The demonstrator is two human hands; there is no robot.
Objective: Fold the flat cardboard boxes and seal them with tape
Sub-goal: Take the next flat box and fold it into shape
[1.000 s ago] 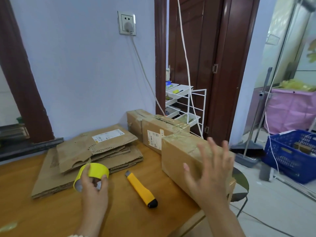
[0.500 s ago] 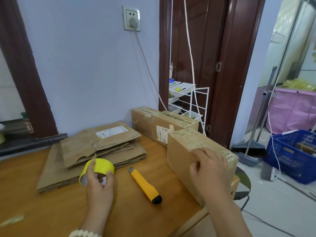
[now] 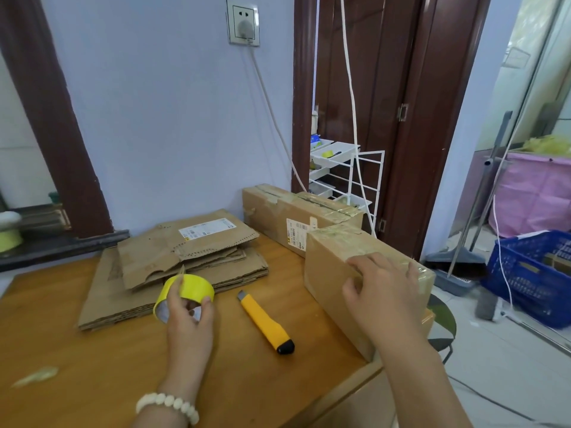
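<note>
My left hand (image 3: 188, 316) grips a yellow roll of tape (image 3: 185, 290) just above the wooden table (image 3: 92, 366), in front of a stack of flat cardboard boxes (image 3: 185, 261). My right hand (image 3: 386, 291) rests with spread fingers on the top near corner of a folded, taped box (image 3: 333, 273) at the table's right edge. A second taped box (image 3: 278, 211) with a white label lies behind it against the wall.
A yellow utility knife (image 3: 265, 322) lies on the table between my hands. A scrap of tape (image 3: 34, 376) sits near the left front. Off the table's right edge are a round stool (image 3: 445, 319), a broom (image 3: 463, 251), a blue basket (image 3: 531, 273) and a white rack (image 3: 349, 177).
My right hand came down from the air onto the near taped box and now rests on its top. My left hand keeps holding the tape roll in about the same place.
</note>
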